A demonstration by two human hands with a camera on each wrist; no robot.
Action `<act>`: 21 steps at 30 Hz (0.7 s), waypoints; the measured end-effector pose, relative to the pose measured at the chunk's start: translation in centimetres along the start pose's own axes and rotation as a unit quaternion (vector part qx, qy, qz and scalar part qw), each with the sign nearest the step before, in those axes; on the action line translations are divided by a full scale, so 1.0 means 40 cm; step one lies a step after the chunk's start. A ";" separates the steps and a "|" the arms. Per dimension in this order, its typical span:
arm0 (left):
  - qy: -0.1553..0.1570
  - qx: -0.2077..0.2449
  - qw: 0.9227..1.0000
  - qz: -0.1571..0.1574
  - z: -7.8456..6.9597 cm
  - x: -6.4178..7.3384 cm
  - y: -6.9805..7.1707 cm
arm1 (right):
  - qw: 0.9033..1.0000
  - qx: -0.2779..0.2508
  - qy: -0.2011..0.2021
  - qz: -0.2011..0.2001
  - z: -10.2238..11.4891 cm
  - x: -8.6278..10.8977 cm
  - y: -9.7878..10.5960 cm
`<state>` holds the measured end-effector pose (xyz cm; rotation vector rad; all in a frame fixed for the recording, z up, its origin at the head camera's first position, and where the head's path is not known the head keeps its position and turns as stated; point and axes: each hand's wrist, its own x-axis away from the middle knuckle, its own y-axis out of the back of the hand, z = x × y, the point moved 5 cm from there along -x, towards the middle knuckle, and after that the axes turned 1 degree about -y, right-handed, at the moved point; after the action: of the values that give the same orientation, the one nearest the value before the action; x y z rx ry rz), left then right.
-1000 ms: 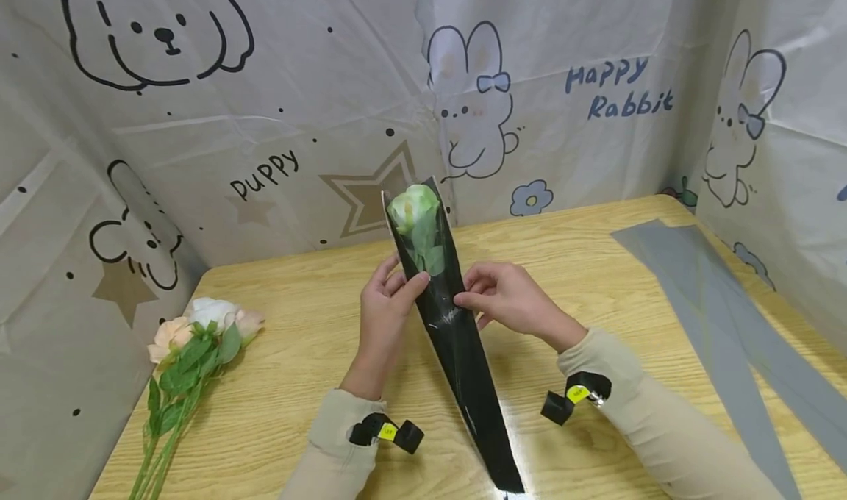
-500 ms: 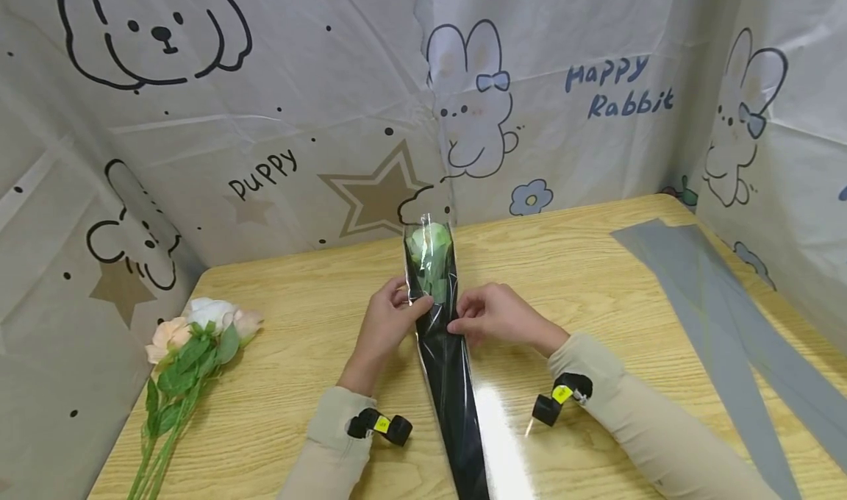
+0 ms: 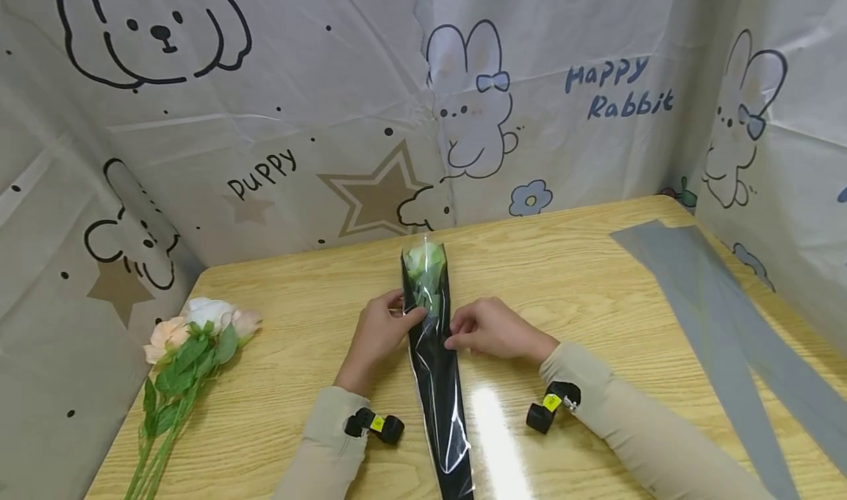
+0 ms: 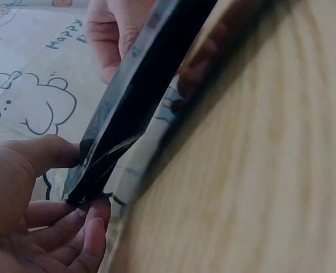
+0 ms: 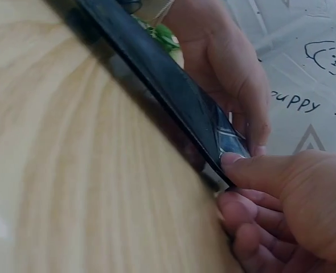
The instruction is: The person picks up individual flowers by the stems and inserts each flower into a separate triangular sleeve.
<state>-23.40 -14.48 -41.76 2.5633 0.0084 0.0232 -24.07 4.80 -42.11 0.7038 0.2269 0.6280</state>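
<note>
A pale green-white rose (image 3: 424, 260) sits inside a long black flower sleeve (image 3: 437, 382) with a clear front, its bloom at the wide far end. My left hand (image 3: 379, 332) holds the sleeve's left edge just below the bloom, thumb on the front and fingers behind. On the opposite edge, slightly lower, my right hand (image 3: 495, 331) pinches the sleeve between thumb and fingers. The right wrist view shows that thumb pressing on the glossy sleeve (image 5: 162, 85) near its edge. In the left wrist view the sleeve (image 4: 139, 85) slants close over the wooden table. The stem is hidden by the black film.
Several loose artificial roses (image 3: 198, 323), peach and white with green stems, lie at the table's left. Flat grey sleeves (image 3: 715, 316) lie overlapping on the right. A printed cloth (image 3: 298, 103) hangs behind the table (image 3: 562, 265) and at both sides.
The sleeve with the rose has come down and toward me, and its slant has straightened. Both hands have moved down with it, keeping their hold on its edges.
</note>
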 end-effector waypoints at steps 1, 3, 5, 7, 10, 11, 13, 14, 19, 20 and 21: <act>-0.002 -0.008 1.000 0.001 0.002 0.000 -0.001 | 1.000 0.007 0.003 -0.003 0.001 0.000 -0.001; -0.002 -0.016 1.000 0.001 0.005 -0.001 -0.001 | 1.000 0.022 0.010 -0.010 0.003 0.001 -0.005; -0.002 -0.020 1.000 0.003 0.007 -0.001 -0.002 | 0.999 0.031 0.012 -0.014 0.003 0.001 -0.007; -0.002 -0.022 1.000 0.003 0.008 -0.003 -0.003 | 0.999 0.035 0.014 -0.019 0.001 0.002 -0.009; 0.002 -0.028 1.000 0.002 0.010 -0.006 -0.002 | 0.999 0.039 0.017 -0.026 -0.002 0.002 -0.010; 0.003 -0.029 1.000 0.002 0.010 -0.006 -0.001 | 0.999 0.039 0.019 -0.028 -0.002 0.003 -0.011; 0.007 -0.031 0.999 0.000 0.013 -0.008 0.001 | 0.998 0.042 0.023 -0.032 -0.004 0.003 -0.012; 0.007 -0.033 0.999 0.000 0.015 -0.008 0.001 | 0.998 0.044 0.024 -0.034 -0.003 0.003 -0.013; 0.005 -0.029 1.000 -0.004 0.025 -0.013 0.005 | 0.998 0.050 0.029 -0.038 -0.002 0.003 -0.015; 0.003 -0.028 1.000 -0.004 0.027 -0.014 0.006 | 0.998 0.051 0.030 -0.039 -0.001 0.003 -0.015; 0.002 -0.027 1.000 -0.004 0.029 -0.015 0.007 | 0.997 0.051 0.031 -0.040 -0.001 0.004 -0.015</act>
<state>-23.98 -15.34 -42.57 2.5100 0.0197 0.0238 -23.68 4.55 -42.54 0.7716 0.3442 0.5655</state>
